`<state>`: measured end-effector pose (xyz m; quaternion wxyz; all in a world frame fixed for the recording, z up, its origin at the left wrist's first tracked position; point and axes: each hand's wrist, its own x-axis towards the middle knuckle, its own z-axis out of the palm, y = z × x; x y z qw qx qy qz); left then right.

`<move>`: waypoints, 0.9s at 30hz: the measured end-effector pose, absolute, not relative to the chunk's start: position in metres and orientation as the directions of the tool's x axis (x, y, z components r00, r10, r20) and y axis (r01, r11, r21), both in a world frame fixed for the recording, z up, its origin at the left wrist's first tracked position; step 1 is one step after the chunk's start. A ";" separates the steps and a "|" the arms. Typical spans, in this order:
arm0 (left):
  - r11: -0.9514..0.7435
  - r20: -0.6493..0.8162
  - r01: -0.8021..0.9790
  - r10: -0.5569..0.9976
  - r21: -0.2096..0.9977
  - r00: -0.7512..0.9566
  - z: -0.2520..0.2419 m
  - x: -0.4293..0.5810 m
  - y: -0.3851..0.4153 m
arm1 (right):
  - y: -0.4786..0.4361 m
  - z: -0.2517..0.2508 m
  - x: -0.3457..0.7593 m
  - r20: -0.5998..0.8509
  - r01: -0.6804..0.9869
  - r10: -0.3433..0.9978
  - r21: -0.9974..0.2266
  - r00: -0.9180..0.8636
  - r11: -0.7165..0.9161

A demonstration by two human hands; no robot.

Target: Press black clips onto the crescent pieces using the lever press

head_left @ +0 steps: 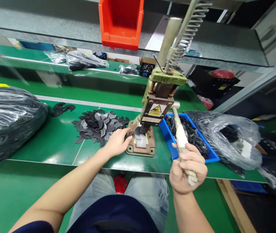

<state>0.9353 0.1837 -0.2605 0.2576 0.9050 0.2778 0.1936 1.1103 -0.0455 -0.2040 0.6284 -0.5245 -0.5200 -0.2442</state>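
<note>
Right hand [188,168] is wrapped firmly round the press lever [182,142], gripping near its free end, the sensible spot since that end gives most leverage on a stiff metal bar. Left hand [117,142] lies open and flat, fingertips at the base plate [140,147] of the hand press [156,103], touching the small grey blade piece [138,133] seated under the ram. That piece looks thin, light and rigid, likely sharp-edged, best nudged by its flat face. A loose pile of dark crescent blanks [99,124] sits just left on the green worktop [55,142]; a blue tray [168,139] of dark parts stands right of the press.
</note>
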 end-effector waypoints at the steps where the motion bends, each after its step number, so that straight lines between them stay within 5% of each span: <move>1: -0.692 0.216 0.356 0.594 0.628 0.775 -0.259 0.946 0.178 | -0.046 -0.203 1.110 0.909 0.854 0.243 -0.404 0.337 0.327; 5: -0.585 0.278 0.135 0.560 0.800 0.781 -0.258 0.968 0.164 | -0.049 -0.201 1.109 0.906 0.854 0.268 -0.405 0.327 0.326; 8: -0.568 0.291 0.105 0.560 0.816 0.776 -0.265 0.952 0.172 | -0.050 -0.201 1.110 0.906 0.849 0.267 -0.407 0.329 0.336; 14: -0.749 0.445 0.395 0.644 0.532 0.622 -0.280 0.867 0.205 | -0.048 -0.206 1.112 0.908 0.859 0.236 -0.409 0.347 0.308; 19: -0.819 0.409 0.489 0.573 0.299 0.710 -0.285 0.832 0.202 | -0.039 -0.210 1.111 0.909 0.844 0.127 -0.417 0.398 0.337; 27: -0.892 0.340 0.416 0.452 0.177 0.825 -0.301 0.839 0.157 | -0.044 -0.206 1.112 0.914 0.866 0.181 -0.402 0.363 0.296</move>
